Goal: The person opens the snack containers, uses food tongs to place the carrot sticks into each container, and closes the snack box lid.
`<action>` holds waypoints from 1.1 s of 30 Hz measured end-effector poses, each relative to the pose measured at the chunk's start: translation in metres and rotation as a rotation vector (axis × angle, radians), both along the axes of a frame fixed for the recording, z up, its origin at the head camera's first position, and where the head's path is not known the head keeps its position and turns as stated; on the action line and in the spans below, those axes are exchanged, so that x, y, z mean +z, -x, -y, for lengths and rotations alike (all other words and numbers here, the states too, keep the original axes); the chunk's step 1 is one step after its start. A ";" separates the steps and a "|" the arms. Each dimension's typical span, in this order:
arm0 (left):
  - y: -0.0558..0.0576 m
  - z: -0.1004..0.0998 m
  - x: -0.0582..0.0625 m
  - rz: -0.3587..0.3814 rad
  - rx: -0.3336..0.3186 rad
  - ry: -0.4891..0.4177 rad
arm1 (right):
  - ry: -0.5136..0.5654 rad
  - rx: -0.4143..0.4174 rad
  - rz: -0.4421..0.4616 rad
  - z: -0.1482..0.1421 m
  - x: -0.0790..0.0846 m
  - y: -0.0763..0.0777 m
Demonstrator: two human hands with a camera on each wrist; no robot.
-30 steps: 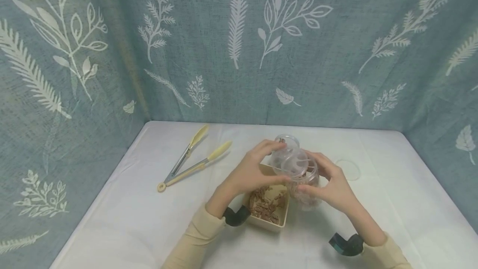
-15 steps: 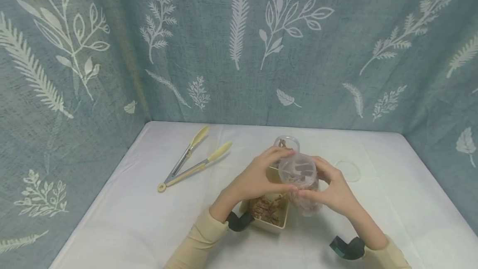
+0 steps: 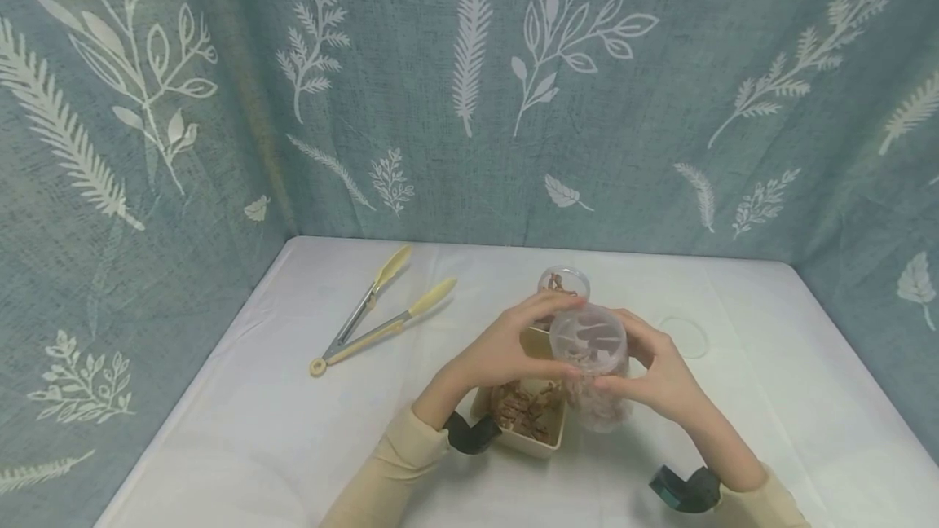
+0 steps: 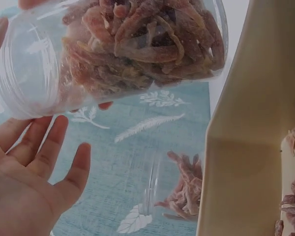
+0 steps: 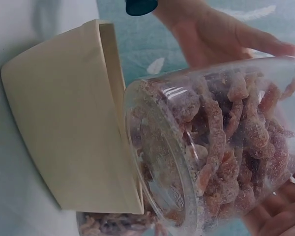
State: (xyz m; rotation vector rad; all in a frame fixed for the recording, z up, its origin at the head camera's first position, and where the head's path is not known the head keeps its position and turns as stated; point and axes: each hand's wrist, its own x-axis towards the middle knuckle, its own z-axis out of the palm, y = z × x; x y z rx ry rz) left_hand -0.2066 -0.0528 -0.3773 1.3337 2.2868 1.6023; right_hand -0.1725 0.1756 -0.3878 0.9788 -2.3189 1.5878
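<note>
A clear jar [image 3: 597, 402] of reddish-brown dried strips [image 4: 137, 42] is held up, tilted, beside the tan box [image 3: 546, 448]. My right hand [image 3: 656, 369] grips the jar near its top. The clear lid [image 3: 589, 336] sits over the jar's mouth, and my left hand [image 3: 506, 345] holds its rim between thumb and fingers. In the left wrist view the left hand's fingers [image 4: 44, 147] spread under the lid end. The right wrist view shows the jar's base [image 5: 160, 162] close to the box rim, with part of the right hand [image 5: 282, 211] below.
Small brown pieces [image 3: 524, 414] lie in the box. Behind it stands another clear container [image 3: 563, 279] with brown strips. Open yellow-tipped tongs [image 3: 374, 320] lie to the left on the white table [image 3: 257, 430]. A pale ring [image 3: 684, 336] lies at right; a leaf-patterned curtain [image 3: 411, 88] hangs behind.
The lid, held tilted above the jar's mouth a second ago, has come down and right onto the mouth. Both hands now sit slightly lower; the jar has shifted a little downward.
</note>
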 end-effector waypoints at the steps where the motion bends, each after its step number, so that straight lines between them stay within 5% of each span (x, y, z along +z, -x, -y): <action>1: 0.001 0.000 -0.001 0.006 -0.008 -0.007 | 0.006 0.008 -0.001 0.000 0.000 0.000; 24: 0.001 -0.001 0.001 0.011 -0.063 -0.066 | 0.022 0.017 0.023 0.000 0.005 -0.003; 33: 0.005 -0.002 -0.008 0.184 -0.222 -0.238 | 0.068 0.077 0.032 -0.001 0.005 -0.004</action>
